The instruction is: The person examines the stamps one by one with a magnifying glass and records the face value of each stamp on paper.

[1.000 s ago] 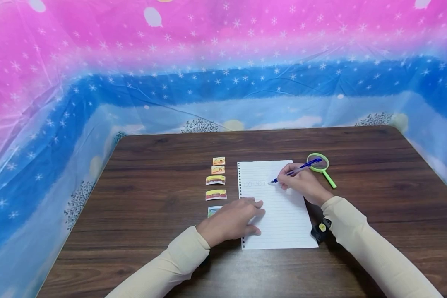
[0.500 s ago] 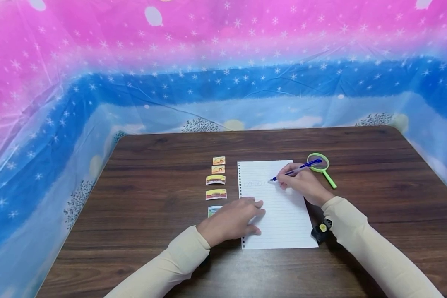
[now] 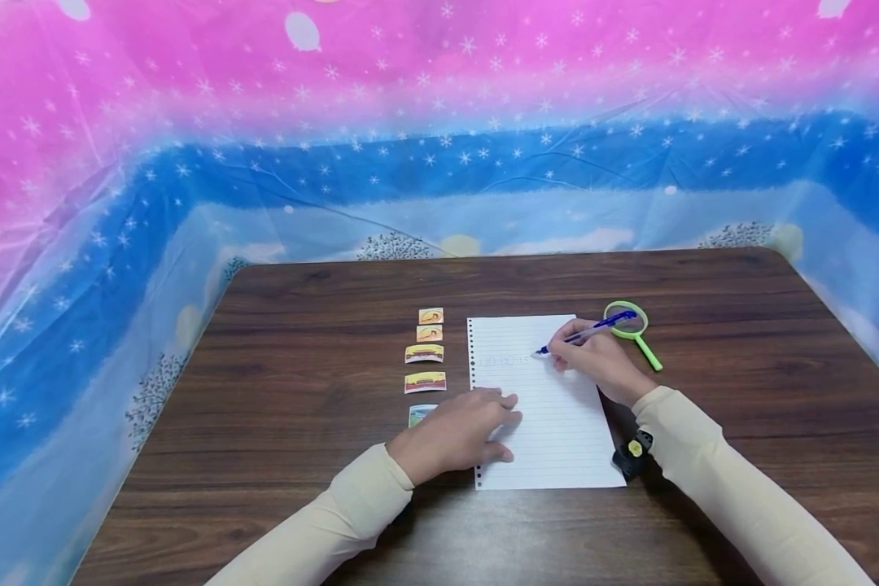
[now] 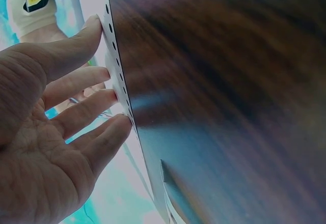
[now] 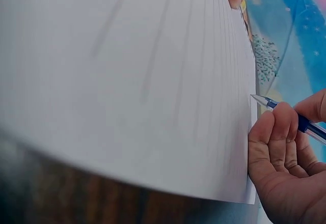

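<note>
A white lined sheet of paper [image 3: 557, 439] with punched holes down its left edge lies on the brown table. My right hand [image 3: 586, 354] pinches a blue pen [image 3: 593, 327] between thumb and fingers, its tip right at the paper beside a short row of handwritten marks. In the right wrist view the pen tip [image 5: 259, 98] points at the sheet and the other fingers of the right hand [image 5: 285, 158] are curled under. My left hand [image 3: 457, 431] rests its spread fingertips on the sheet's left part; the left wrist view shows its fingers [image 4: 81, 112] extended along the holed edge.
Several small printed cards stand in a column left of the paper, orange [image 3: 430, 317] at the back, yellow and red [image 3: 425, 382] nearer; the closest card [image 3: 421, 413] is partly behind the left hand. A green magnifying glass [image 3: 648, 352] lies right of the sheet. Patterned cloth surrounds the table [image 3: 278, 423].
The pen tip has shifted slightly right along the line, and further written marks show behind it. The left hand and the paper stay in place.
</note>
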`<state>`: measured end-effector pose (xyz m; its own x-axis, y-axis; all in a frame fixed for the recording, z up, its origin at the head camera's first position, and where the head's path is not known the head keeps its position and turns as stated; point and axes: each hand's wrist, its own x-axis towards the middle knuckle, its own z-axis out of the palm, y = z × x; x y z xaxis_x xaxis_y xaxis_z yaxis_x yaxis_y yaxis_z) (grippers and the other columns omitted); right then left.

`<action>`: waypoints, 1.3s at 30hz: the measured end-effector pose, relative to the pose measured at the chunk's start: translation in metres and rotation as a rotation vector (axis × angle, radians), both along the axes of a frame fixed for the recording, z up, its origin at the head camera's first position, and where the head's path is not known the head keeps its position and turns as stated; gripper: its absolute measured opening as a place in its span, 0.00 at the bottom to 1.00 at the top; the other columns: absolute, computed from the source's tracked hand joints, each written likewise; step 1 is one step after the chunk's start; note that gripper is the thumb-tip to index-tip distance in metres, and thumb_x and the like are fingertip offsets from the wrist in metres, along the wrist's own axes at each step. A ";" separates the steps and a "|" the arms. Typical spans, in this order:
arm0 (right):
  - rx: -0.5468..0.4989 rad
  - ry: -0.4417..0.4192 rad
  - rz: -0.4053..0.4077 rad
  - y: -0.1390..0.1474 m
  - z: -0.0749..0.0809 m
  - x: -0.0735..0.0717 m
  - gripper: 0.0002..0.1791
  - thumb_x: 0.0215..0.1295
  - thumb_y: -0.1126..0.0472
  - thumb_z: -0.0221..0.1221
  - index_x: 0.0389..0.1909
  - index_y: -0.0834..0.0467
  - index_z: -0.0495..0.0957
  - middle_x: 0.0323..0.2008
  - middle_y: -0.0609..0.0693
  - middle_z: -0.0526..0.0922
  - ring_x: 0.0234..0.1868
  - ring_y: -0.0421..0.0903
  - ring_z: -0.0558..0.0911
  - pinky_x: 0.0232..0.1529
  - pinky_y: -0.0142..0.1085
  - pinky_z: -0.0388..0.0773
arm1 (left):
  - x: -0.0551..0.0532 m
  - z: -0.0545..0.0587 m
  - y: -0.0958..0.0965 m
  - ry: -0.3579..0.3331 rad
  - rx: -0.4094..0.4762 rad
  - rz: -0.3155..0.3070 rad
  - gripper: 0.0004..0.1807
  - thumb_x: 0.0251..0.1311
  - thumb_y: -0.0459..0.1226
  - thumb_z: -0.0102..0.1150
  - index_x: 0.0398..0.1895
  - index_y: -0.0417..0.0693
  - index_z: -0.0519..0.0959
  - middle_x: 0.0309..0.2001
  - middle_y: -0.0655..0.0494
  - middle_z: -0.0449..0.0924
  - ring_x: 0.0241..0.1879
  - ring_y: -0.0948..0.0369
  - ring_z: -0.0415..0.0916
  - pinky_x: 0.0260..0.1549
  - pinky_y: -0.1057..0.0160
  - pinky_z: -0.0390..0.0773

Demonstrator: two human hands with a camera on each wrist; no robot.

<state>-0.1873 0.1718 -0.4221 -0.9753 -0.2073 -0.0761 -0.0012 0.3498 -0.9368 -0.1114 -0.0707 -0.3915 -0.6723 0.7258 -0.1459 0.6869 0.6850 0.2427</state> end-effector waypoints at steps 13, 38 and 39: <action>-0.024 0.018 0.053 0.001 0.001 -0.002 0.11 0.69 0.62 0.61 0.40 0.68 0.77 0.34 0.60 0.81 0.32 0.45 0.80 0.39 0.33 0.78 | 0.000 0.000 0.000 0.012 0.010 -0.008 0.27 0.61 0.47 0.71 0.62 0.48 0.81 0.68 0.51 0.74 0.68 0.55 0.70 0.65 0.59 0.71; -0.031 -0.055 -0.052 -0.006 0.007 0.000 0.10 0.70 0.62 0.59 0.36 0.65 0.72 0.30 0.56 0.78 0.29 0.45 0.78 0.34 0.34 0.79 | 0.000 -0.001 0.000 -0.002 0.012 0.011 0.27 0.61 0.47 0.71 0.63 0.49 0.81 0.69 0.52 0.73 0.69 0.55 0.68 0.66 0.59 0.69; -0.027 -0.059 -0.057 -0.006 0.006 0.000 0.10 0.70 0.61 0.59 0.36 0.65 0.72 0.30 0.56 0.79 0.29 0.45 0.78 0.34 0.33 0.79 | 0.000 -0.001 0.000 -0.002 0.011 0.011 0.27 0.61 0.47 0.71 0.63 0.49 0.81 0.69 0.52 0.73 0.69 0.55 0.69 0.66 0.58 0.69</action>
